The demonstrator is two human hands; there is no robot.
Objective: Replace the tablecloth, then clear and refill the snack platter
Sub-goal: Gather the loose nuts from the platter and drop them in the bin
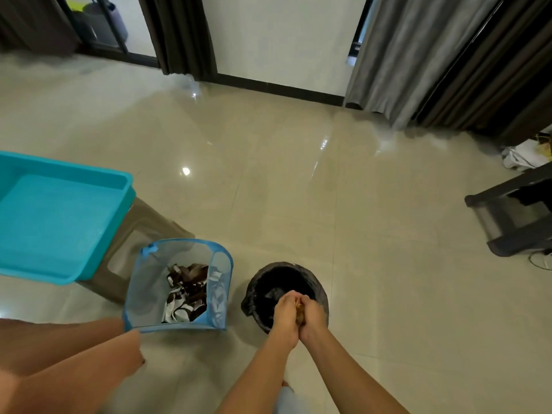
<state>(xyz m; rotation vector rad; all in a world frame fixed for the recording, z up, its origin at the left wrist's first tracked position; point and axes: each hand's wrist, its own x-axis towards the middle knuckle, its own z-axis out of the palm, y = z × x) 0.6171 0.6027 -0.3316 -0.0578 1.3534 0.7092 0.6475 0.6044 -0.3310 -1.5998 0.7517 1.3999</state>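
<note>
Nearest to us, at the lower left, is a peach shape [59, 363] (cloth or a limb, we cannot tell); it reaches almost to the basket [146, 288].

Our two forearms come up from the bottom edge and meet over the bin [254, 289]; the left hand [285, 316] and the right hand [313, 316] press together, side by side. The fingers of both are curled round a small brown scrap [300, 312]; it is pinched between the hands and mostly hidden, so we cannot say what it is. The hands hang above the near side of the bin's mouth; the bin is lined with a black bag and stands on the floor [268, 189].

Just left of the bin, not touching it, stands the basket, of blue mesh; at its bottom lies a crumpled brown and white cloth [185, 291].

Behind the basket a teal tub [59, 216] sits on a grey-brown stool [143, 222]; the tub hangs over the stool's edge toward us.

The floor is of glossy beige tiles with bright reflections; at the right edge stands a dark stand [513, 210].

Farthest away is a white wall [283, 34]; a dark curtain [182, 34] hangs to its left and a grey curtain [403, 55] to its right.
</note>
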